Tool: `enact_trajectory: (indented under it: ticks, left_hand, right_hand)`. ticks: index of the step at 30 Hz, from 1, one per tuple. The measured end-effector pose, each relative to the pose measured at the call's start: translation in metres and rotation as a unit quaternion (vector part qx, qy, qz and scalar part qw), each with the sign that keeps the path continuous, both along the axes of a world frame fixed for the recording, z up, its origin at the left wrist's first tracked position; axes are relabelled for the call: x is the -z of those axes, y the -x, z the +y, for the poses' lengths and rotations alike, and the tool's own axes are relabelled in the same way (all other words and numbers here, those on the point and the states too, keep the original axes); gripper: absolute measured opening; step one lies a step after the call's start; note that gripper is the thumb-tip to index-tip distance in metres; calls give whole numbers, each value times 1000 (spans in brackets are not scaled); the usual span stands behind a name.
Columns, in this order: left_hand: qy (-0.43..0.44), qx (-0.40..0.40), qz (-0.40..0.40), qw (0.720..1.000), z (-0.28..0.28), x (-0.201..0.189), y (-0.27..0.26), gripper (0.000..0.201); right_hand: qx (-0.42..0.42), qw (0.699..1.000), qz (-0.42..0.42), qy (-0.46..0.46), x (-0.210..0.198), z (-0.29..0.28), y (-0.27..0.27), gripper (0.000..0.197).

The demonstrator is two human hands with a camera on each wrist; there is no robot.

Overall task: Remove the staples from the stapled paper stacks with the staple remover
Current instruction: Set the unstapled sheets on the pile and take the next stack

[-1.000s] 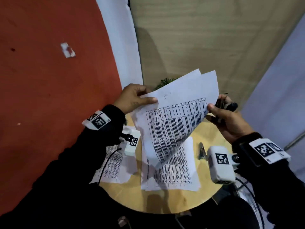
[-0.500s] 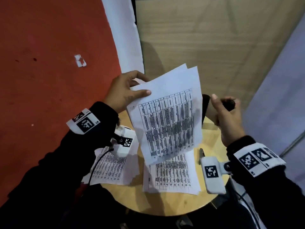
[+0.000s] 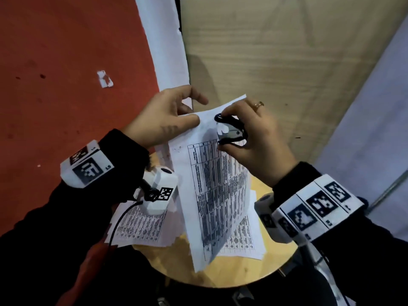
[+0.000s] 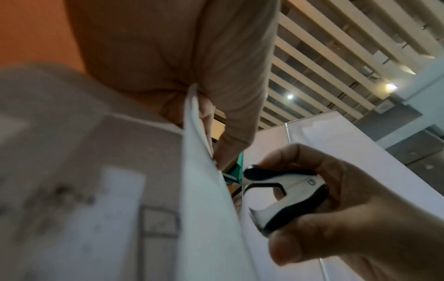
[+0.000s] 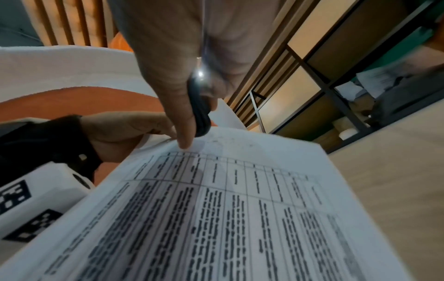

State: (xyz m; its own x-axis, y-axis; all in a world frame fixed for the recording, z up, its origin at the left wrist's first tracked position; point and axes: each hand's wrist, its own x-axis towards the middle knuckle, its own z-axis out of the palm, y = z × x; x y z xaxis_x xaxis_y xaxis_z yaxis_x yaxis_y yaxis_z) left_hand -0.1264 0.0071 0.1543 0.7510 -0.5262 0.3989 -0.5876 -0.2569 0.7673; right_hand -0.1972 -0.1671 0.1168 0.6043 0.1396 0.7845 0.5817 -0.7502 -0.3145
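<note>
My left hand [image 3: 167, 117] pinches the top left edge of a stapled paper stack [image 3: 218, 195] printed with tables and holds it up in the air above the table. My right hand [image 3: 254, 138] grips a black and chrome staple remover [image 3: 230, 131] between thumb and fingers, over the top of the stack. In the left wrist view the staple remover [image 4: 281, 197] has its claws apart, facing the paper stack [image 4: 211, 218]. In the right wrist view the staple remover [image 5: 199, 112] hangs over the paper stack [image 5: 216, 209]. No staple is visible.
Below, a round wooden table [image 3: 231, 274] carries two more printed paper stacks, one on the left [image 3: 141, 228] and one under the held stack [image 3: 245, 241]. Red floor with a white scrap [image 3: 104, 78] lies left; a wooden panel and white partition stand behind.
My right hand has come over from the right and brought the staple remover onto the top of the stack. My left hand has turned the stack more upright.
</note>
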Motion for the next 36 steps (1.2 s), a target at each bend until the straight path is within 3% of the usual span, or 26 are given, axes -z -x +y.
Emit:
enact_trajectory:
  ticks: [5,36]
  left_hand:
    - [-39,-8,-18,999,-1,-8,6,33]
    - [-32,70,39,996,-18,-12,18,40]
  right_hand:
    - [-7,999,-31,41,-9,4,5,40]
    - [45,974,-68,210,-26,-11,12,24]
